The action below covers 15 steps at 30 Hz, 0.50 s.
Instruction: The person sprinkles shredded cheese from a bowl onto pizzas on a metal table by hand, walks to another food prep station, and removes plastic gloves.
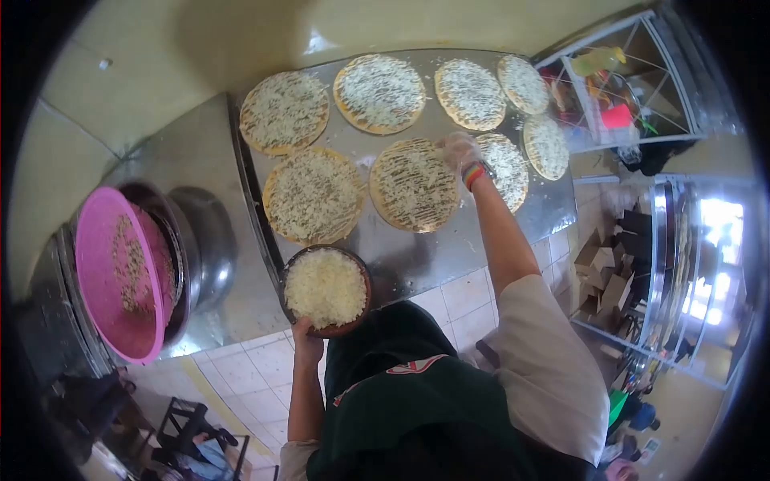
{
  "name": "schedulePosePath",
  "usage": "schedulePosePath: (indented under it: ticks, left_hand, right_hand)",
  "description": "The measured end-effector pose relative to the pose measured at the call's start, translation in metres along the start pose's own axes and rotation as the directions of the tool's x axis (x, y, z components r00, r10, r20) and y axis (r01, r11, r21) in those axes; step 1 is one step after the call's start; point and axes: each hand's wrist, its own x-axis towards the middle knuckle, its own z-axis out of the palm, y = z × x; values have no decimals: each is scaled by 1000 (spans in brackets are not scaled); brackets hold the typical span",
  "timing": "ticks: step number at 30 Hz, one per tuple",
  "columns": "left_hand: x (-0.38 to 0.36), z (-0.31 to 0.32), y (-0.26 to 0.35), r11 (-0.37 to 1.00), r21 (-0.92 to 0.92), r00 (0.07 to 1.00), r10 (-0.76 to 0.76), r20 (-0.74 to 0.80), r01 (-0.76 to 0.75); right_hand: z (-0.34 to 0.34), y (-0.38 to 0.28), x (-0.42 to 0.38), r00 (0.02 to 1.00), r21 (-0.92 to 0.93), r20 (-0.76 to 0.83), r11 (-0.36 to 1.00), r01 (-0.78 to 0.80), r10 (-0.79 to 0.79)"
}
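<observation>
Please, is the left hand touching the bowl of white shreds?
Touching: the head view shows the left hand gripping the bowl at its near edge.

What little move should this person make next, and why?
Perhaps the right hand should sprinkle white shreds over the middle front pizza: it lies close by and shows more brown stripes than the pizza just to its right, and the left hand holds a well-filled bowl.

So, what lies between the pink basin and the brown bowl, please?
In the head view, a metal bowl and then metal tabletop separate the pink basin from the brown bowl.
</observation>
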Motion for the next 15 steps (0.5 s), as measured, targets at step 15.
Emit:
schedulePosePath:
  ticks: [15]
  left_hand:
    - [-7, -8, 15, 997, -69, 998, 43, -43, -46]
  right_hand:
    - [26, -95, -10, 977, -213, 75, 954, 211, -200]
